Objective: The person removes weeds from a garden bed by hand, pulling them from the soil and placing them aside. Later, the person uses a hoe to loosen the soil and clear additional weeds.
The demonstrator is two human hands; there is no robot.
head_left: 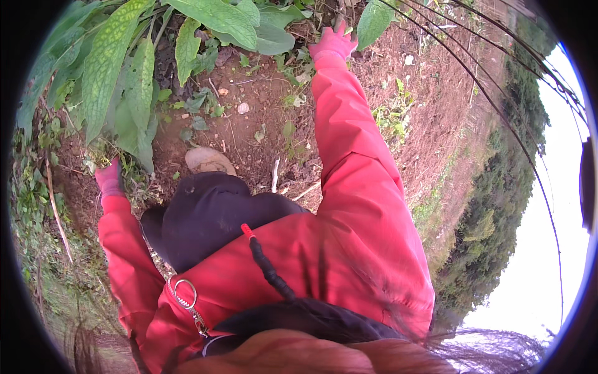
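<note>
My right hand (333, 43), in a pink glove, reaches to the ground at the top of the view. Its fingers are apart over soil and a brownish stem, and a bit of green leaf lies against them. Beside it hangs a broad green leaf (375, 23). At the left, my left hand (110, 177), also in a pink glove, is at a tangle of small weeds (103, 153) below a large-leaved plant (112, 65). Whether its fingers are closed on the weeds cannot be made out. Reddish-brown soil (266, 124) lies between the hands.
A muddy shoe (210, 160) and a dark-trousered knee (205, 210) are in front of me. Pale sticks (275, 175), a small stone (243, 108) and scattered weeds dot the soil. Thin dark stems (504, 119) arch across the right side, before trees (490, 224).
</note>
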